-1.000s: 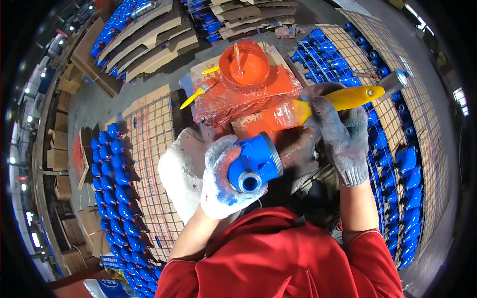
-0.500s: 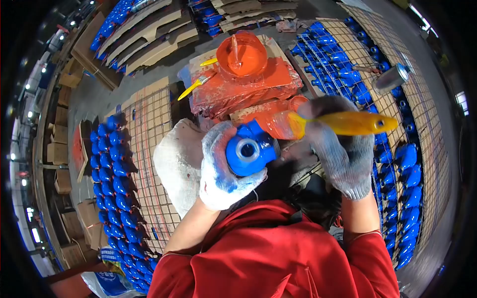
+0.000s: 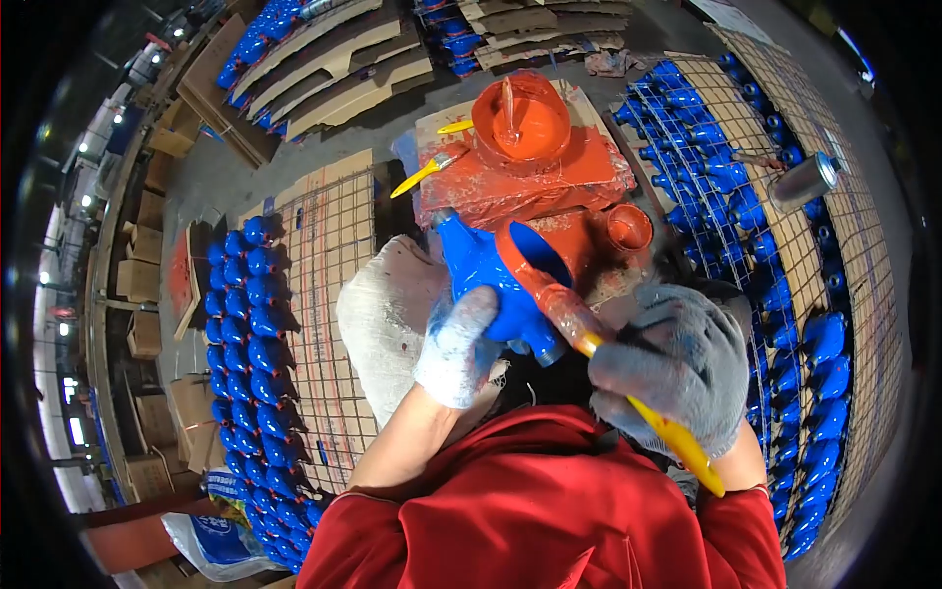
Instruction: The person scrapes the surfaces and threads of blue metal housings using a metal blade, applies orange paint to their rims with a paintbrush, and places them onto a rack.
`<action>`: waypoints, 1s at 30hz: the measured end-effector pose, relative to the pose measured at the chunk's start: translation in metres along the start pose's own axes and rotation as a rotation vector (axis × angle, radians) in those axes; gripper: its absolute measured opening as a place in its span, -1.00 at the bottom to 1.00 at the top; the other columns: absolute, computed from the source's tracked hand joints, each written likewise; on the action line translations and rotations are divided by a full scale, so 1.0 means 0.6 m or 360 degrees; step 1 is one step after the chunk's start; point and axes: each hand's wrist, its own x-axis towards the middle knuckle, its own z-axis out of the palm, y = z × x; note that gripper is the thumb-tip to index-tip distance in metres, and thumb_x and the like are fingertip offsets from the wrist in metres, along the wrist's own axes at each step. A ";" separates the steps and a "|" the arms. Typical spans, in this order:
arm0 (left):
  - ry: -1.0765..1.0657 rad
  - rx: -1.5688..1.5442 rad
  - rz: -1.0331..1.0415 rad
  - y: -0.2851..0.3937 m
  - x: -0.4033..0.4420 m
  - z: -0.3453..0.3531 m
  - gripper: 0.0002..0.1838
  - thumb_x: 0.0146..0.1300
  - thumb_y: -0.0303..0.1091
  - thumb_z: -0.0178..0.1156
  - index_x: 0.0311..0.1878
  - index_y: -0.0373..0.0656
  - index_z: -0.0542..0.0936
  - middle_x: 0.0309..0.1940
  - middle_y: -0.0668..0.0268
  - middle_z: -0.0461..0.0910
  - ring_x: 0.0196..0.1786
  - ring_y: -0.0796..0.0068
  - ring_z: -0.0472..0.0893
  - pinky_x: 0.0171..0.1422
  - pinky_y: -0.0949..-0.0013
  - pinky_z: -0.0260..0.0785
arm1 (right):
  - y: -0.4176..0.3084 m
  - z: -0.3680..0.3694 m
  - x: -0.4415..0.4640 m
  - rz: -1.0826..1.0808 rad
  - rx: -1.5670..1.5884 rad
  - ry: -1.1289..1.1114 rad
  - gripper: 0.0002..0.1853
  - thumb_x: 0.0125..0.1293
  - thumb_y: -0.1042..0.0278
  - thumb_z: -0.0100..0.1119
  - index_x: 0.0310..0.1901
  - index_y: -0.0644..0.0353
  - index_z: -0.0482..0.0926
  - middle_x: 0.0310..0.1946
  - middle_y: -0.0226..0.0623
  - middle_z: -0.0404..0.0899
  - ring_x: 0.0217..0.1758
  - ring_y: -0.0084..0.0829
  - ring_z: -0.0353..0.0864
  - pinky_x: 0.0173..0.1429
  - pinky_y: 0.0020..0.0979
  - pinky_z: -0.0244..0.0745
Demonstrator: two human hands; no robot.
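My left hand (image 3: pixel 458 344), in a paint-stained white glove, grips a glossy blue valve body (image 3: pixel 478 260) from below left. Its wide round opening is turned up and to the right, and orange-red paint shows along the rim. In a grey glove, my right hand (image 3: pixel 677 363) is closed round a paintbrush (image 3: pixel 682 447) with a yellow handle. The brush's orange-coated head touches the near side of the opening's rim. Beyond the valve body, a small orange-red cup (image 3: pixel 628 231) and a paint-filled bucket (image 3: pixel 557 108) stand on a paint-covered stand (image 3: pixel 579 182).
Two more yellow-handled brushes, one nearer (image 3: pixel 417 177) and one farther (image 3: pixel 456 127), lie beside the bucket. Rows of blue parts (image 3: pixel 257 344) rest on a wire rack (image 3: pixel 329 255) at left; more blue parts (image 3: pixel 819 393) line the right. A spray can (image 3: pixel 807 181) lies at right.
The valve body has been turned, so its wide opening now shows. My right hand has moved down and swung the brush so its handle points toward me and its head meets the rim.
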 end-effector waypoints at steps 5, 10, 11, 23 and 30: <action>0.0003 -0.1145 -0.0263 0.000 -0.012 0.004 -0.35 0.36 0.18 -0.06 0.30 -0.13 0.38 0.13 0.04 0.51 0.12 0.05 0.55 0.23 -0.03 0.42 | -0.007 -0.026 -0.007 -0.0171 0.0065 -0.0115 -0.57 -0.28 0.20 0.43 -0.21 -0.32 0.69 -0.39 -0.50 0.40 -0.28 -0.33 0.57 -0.07 -0.17 0.60; -0.0195 -0.0712 -0.0280 -0.025 -0.007 -0.045 -0.48 0.45 0.01 -0.11 0.28 -0.14 0.39 0.09 0.04 0.53 0.12 0.09 0.54 0.22 0.02 0.44 | 0.006 -0.046 -0.008 -0.0247 0.0429 -0.0119 -0.57 -0.27 0.22 0.34 -0.19 -0.29 0.70 -0.34 -0.45 0.42 -0.27 -0.28 0.57 -0.06 -0.16 0.59; -0.0280 -0.0736 -0.0313 -0.025 -0.007 -0.045 -0.48 0.45 0.01 -0.11 0.28 -0.14 0.39 0.09 0.04 0.53 0.11 0.10 0.55 0.21 0.03 0.45 | 0.018 -0.048 -0.002 -0.0311 0.0541 -0.0089 -0.64 -0.26 0.22 0.36 -0.27 -0.21 0.72 -0.38 -0.44 0.46 -0.34 -0.31 0.57 -0.06 -0.15 0.60; -0.1340 -0.0994 -0.0659 -0.012 0.009 -0.035 -0.49 0.43 -0.02 -0.06 0.28 -0.17 0.38 0.08 0.06 0.53 0.03 0.19 0.60 0.11 0.15 0.52 | 0.122 -0.011 -0.030 0.0294 0.0955 0.0290 -0.85 -0.09 0.37 0.42 -0.46 0.14 0.65 -0.43 -0.31 0.63 -0.34 -0.36 0.62 -0.20 -0.37 0.52; 0.0074 0.0578 -0.0032 0.015 -0.019 0.000 -0.08 0.09 -0.08 0.39 0.45 -0.17 0.15 0.20 0.15 0.42 0.23 0.30 0.46 0.31 0.25 0.33 | 0.092 0.009 -0.011 0.1135 0.1205 0.0283 -0.77 0.14 0.43 0.36 -0.17 0.27 0.64 -0.26 -0.31 0.67 -0.21 -0.51 0.63 -0.05 -0.45 0.50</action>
